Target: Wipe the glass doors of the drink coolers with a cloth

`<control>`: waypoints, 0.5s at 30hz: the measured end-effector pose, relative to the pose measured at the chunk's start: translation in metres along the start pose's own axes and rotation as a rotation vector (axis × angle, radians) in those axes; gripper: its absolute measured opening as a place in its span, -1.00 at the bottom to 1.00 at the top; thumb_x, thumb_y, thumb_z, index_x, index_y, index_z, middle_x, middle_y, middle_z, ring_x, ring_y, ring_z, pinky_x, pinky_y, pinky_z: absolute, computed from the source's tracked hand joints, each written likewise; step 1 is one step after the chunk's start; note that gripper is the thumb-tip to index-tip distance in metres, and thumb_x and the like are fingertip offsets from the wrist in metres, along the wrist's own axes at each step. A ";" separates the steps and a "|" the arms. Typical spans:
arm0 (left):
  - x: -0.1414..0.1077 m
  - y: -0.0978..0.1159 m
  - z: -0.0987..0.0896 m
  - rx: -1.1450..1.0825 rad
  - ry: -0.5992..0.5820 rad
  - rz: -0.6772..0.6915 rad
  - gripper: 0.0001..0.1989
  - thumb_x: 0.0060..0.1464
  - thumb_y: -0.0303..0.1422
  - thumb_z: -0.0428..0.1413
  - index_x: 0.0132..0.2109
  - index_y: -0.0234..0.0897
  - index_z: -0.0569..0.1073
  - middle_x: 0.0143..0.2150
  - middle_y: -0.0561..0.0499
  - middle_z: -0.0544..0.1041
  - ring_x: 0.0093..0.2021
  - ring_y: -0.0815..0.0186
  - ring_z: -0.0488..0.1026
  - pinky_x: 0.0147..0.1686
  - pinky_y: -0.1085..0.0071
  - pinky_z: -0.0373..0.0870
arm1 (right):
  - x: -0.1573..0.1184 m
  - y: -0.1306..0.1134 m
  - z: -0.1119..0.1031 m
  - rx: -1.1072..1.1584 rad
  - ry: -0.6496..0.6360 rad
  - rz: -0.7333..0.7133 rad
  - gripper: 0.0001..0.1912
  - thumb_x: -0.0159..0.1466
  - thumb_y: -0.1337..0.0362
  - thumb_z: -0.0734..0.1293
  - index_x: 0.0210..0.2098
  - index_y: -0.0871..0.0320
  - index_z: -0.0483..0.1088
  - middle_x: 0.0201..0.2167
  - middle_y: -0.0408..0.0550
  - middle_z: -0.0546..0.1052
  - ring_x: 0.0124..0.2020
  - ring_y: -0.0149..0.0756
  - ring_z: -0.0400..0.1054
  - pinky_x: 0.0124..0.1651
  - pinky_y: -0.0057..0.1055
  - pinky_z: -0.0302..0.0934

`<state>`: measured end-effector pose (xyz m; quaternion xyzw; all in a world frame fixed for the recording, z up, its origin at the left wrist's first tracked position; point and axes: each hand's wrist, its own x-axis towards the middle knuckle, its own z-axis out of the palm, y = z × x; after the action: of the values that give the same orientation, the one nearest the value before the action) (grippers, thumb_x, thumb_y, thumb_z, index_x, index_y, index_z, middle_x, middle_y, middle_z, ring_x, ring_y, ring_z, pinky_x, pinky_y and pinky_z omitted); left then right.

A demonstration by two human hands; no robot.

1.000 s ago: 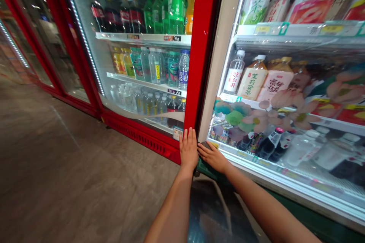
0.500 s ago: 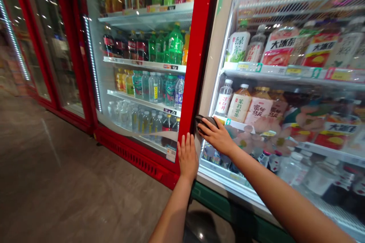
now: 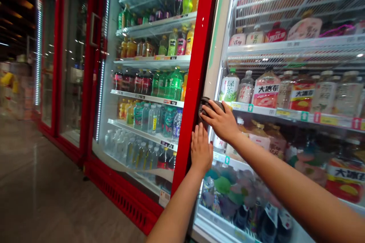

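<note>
My right hand (image 3: 221,119) presses a dark grey cloth (image 3: 205,111) against the light frame (image 3: 214,64) at the left edge of the right-hand cooler. Its fingers are wrapped over the bunched cloth and point up and left. Just below, my left hand (image 3: 201,150) lies with straight fingers against the lower part of the same frame, beside the red cooler's edge (image 3: 188,114), and holds nothing. Behind the right-hand cooler's glass, a green tea bottle (image 3: 229,86) stands near my right hand.
Bottled drinks fill the shelves of the red-framed cooler (image 3: 134,193) on the left. More red-framed glass doors (image 3: 74,64) stand farther left, along a brown floor (image 3: 57,197). Large tea bottles (image 3: 266,89) line the right-hand cooler's shelves.
Both hands have moved up along the frame, the right one still on the cloth. The view has tilted upward, showing more of the upper shelves.
</note>
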<state>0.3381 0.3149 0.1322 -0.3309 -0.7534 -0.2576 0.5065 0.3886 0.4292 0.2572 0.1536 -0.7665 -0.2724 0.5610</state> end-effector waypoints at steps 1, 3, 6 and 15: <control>0.014 0.001 0.000 -0.018 0.007 0.003 -0.24 0.27 -0.44 -0.04 0.50 -0.45 -0.18 0.54 -0.26 -0.08 0.54 0.07 -0.22 0.46 -0.02 0.01 | 0.011 0.010 -0.002 -0.004 0.008 0.003 -0.70 0.45 0.28 0.24 0.10 -0.05 0.47 0.29 -0.10 0.43 0.41 -0.01 0.10 0.44 0.21 -0.14; 0.043 0.003 -0.002 -0.055 0.022 -0.004 -0.23 0.26 -0.45 -0.04 0.50 -0.46 -0.18 0.54 -0.29 -0.09 0.54 0.05 -0.21 0.46 -0.05 0.00 | 0.034 0.030 -0.007 -0.014 0.009 -0.009 -0.70 0.44 0.27 0.24 0.11 -0.06 0.46 0.28 -0.12 0.43 0.41 -0.02 0.10 0.44 0.18 -0.14; 0.089 0.008 -0.005 -0.094 0.043 -0.040 -0.22 0.27 -0.44 -0.06 0.51 -0.46 -0.23 0.54 -0.31 -0.09 0.54 0.03 -0.22 0.47 -0.05 -0.03 | 0.066 0.059 -0.016 -0.035 0.007 -0.055 -0.71 0.45 0.25 0.25 0.12 -0.07 0.45 0.28 -0.14 0.44 0.41 -0.06 0.11 0.43 0.13 -0.12; 0.204 0.028 -0.028 -0.089 0.091 -0.161 -0.17 0.29 -0.44 -0.06 0.51 -0.37 -0.39 0.52 -0.37 -0.04 0.52 -0.01 -0.20 0.44 -0.08 0.05 | 0.153 0.125 -0.040 -0.038 0.005 -0.084 -0.72 0.46 0.23 0.23 0.10 -0.02 0.46 0.27 -0.11 0.45 0.38 -0.07 0.16 0.42 0.13 -0.06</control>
<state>0.3211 0.3610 0.3342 -0.2797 -0.7415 -0.3456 0.5025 0.3854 0.4366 0.4586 0.1759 -0.7525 -0.3099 0.5538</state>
